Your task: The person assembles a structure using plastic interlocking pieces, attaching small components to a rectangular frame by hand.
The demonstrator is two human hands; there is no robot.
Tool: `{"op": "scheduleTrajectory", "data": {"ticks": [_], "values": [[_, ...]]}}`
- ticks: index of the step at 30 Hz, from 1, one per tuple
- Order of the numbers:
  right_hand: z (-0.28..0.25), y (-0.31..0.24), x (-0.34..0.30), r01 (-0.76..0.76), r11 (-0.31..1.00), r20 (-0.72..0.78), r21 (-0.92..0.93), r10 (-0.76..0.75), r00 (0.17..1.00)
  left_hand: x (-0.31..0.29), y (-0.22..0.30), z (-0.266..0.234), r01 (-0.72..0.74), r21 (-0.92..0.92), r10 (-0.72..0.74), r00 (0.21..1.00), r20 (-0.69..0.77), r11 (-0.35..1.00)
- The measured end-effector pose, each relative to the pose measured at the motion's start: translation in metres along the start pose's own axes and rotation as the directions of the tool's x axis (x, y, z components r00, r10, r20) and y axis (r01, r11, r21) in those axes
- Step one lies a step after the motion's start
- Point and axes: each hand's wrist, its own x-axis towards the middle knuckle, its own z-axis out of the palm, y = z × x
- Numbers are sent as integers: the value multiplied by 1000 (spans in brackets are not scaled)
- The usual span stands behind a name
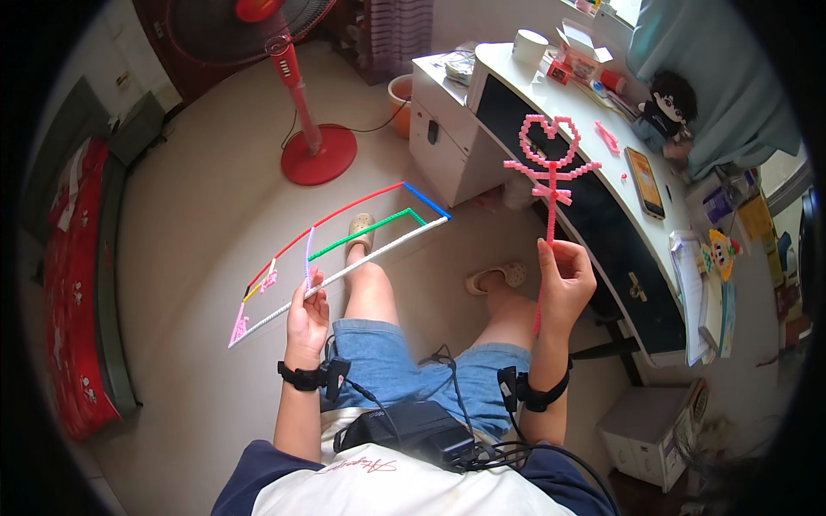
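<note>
Left hand [308, 325] loosely holds colorful frame [379, 256]. Right hand [570, 282] pinches pink heart stick [552, 196] near desk [585, 107]. Red fan [319, 156] stands far left.

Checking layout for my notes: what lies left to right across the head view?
Red patterned cloth, multicoloured frame in the left hand, pink heart-topped wand in the right hand, phone, small orange-and-yellow figure.

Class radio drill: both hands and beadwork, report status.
Left fingers holding multicoloured frame. Right fingers pinching pink heart-topped wand. Desk behind wand, gap unclear.
</note>
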Motion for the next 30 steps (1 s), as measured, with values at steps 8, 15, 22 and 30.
{"op": "scheduleTrajectory", "data": {"ticks": [8, 15, 22, 30], "values": [[7, 20, 103, 134, 922, -76, -364, -172, 982, 8, -3, -18, 16, -74, -19, 999, -39, 997], [20, 51, 164, 19, 690, -75, -724, -106, 991, 8, -9, -24, -27, -22, 25, 996, -84, 999], [26, 59, 174, 112, 405, 46, -907, -168, 985, -4, -2, -13, 21, 260, 25, 985, -172, 965], [28, 57, 83, 480, 597, 151, -643, -516, 843, 12, 32, -5, 14, 350, 27, 993, -112, 937]]}}
